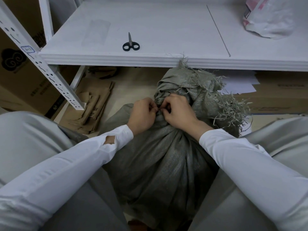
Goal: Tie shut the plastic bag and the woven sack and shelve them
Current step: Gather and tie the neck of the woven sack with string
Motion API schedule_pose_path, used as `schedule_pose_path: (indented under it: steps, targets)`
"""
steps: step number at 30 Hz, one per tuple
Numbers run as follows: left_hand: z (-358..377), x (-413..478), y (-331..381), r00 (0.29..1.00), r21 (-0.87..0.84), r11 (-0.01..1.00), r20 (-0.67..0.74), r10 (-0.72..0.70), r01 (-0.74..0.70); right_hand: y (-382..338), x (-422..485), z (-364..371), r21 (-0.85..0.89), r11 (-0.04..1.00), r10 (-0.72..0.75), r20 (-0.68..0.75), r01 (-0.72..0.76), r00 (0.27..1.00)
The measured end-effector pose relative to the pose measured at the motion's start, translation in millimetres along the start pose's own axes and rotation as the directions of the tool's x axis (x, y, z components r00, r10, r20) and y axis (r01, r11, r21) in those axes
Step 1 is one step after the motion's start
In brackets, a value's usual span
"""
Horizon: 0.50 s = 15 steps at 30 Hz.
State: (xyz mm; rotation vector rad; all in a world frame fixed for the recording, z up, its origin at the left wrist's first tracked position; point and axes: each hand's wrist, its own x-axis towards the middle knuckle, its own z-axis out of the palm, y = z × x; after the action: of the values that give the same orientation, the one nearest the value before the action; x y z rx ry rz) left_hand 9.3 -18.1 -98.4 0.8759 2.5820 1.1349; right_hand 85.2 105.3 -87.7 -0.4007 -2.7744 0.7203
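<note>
The left hand (143, 114) and right hand (180, 112) meet at the gathered neck of the sack (158, 164), fingers curled and pinching there; whether they grip a tie or the cloth itself is too small to tell. The sack is grey-green weave, bulging, on the floor between the person's knees, its frayed mouth flopping past the neck. Beyond the sack, a white shelf (150, 60) carries scissors (131, 44) and the plastic bag (268, 19), cut off at the top.
</note>
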Motion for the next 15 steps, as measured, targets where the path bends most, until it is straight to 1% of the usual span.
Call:
schedule_pose_path:
  steps: [5, 9, 15]
  targets:
    - [-13.2, 4.0, -2.8, 0.996, -0.042, 0.999, 0.082, 0.025, -0.021, 5.7, 0.5, -0.6, 0.023, 0.999, -0.025, 0.017, 0.025, 1.0]
    - [-16.5, 3.5, -3.3, 0.987, -0.007, 1.0, 0.16, 0.016, -0.015, 4.7, -0.6, 1.2, 0.003, 0.999, -0.052, 0.034, 0.052, 0.998]
    - [-12.7, 4.7, -0.7, 0.99, -0.021, 0.999, 0.135, 0.046, -0.043, 3.6, 0.0, 1.5, -0.011, 0.998, -0.06, 0.057, 0.061, 0.997]
